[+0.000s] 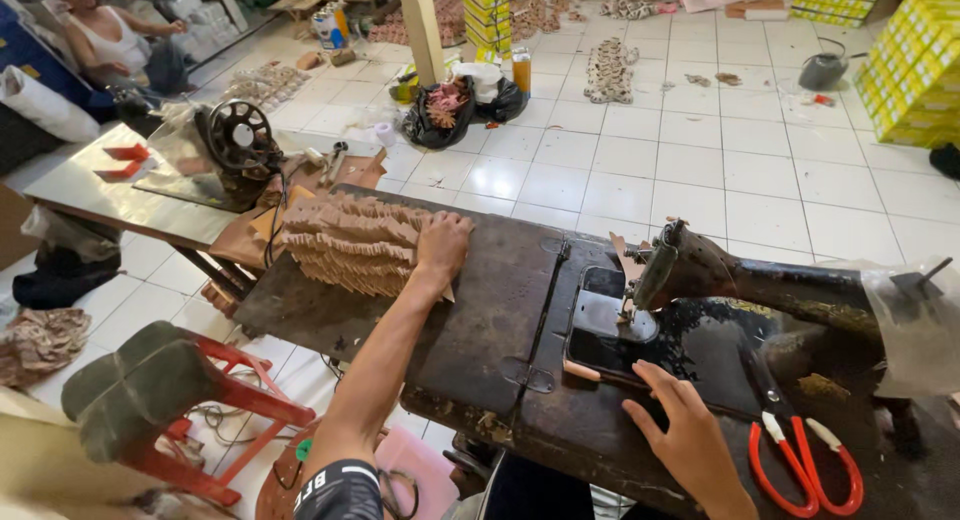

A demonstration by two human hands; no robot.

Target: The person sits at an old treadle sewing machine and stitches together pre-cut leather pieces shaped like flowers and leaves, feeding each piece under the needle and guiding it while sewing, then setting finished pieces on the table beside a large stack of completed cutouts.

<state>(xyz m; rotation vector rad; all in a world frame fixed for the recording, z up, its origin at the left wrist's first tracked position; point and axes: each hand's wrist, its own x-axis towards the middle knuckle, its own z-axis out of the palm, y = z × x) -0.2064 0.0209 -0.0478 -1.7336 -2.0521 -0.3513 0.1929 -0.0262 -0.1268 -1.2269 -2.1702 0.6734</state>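
Note:
My left hand [440, 246] rests on the right end of a stack of tan cardboard-like cut pieces [350, 246] lying on the dark sewing table [470, 330], fingers curled onto the top pieces. My right hand [682, 432] lies flat on the table near the front edge, fingers spread, touching the dark bed plate [612, 352] just in front of the sewing machine head [690, 268]. It holds nothing. A pair of red-handled snips [805, 464] lies to the right of that hand.
A second sewing machine [232, 148] stands on a metal table [110, 195] at left, with a person sitting behind it. A red stool [170, 395] with a padded seat is at lower left. Yellow boxes [915, 65] are stacked at far right; black bags [445, 110] lie on the tiled floor.

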